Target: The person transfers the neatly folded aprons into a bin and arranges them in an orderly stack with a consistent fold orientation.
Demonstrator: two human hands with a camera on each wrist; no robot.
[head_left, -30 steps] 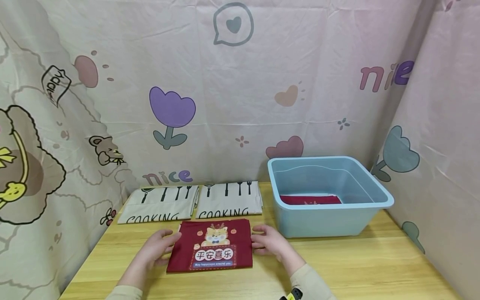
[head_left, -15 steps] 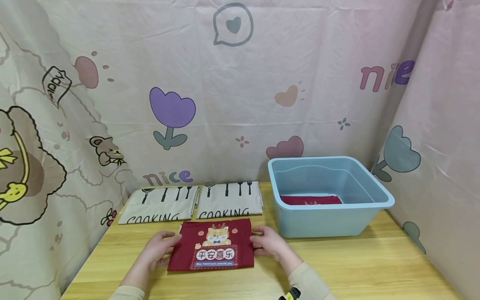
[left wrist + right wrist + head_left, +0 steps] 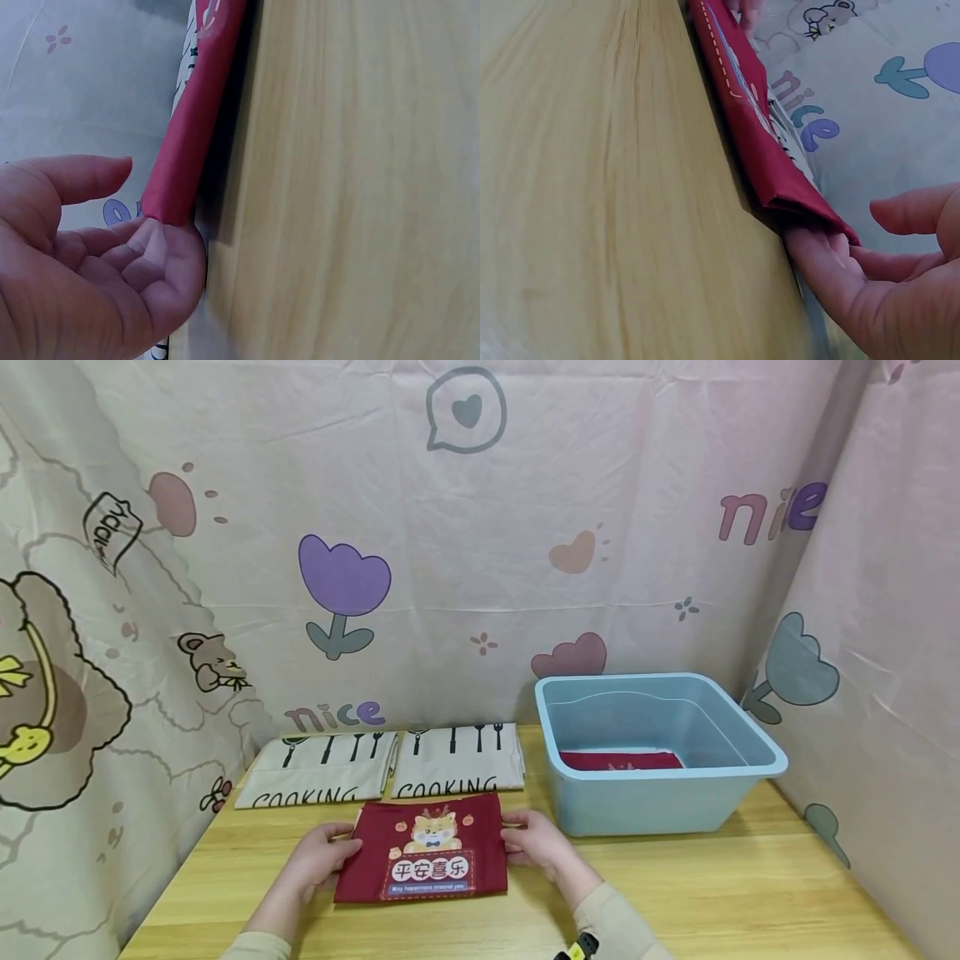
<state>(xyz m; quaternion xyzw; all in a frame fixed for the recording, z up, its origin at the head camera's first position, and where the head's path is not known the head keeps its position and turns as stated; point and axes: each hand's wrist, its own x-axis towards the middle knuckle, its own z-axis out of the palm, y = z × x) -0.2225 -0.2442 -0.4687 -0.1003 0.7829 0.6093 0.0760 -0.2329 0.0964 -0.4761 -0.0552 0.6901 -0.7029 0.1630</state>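
Cloth [image 3: 422,850], dark red, folded, printed with cartoon animal.

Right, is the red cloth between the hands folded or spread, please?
Folded: in the right wrist view, the red cloth shows layers at its end.

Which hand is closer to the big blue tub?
The right hand. It's by the blue tub, at the right edge of the red cloth; the left hand is farther, at the cloth's left edge.

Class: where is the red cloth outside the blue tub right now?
In the head view, the red cloth is low and slightly left of centre, between the left hand and right hand, in front of the white cloths.
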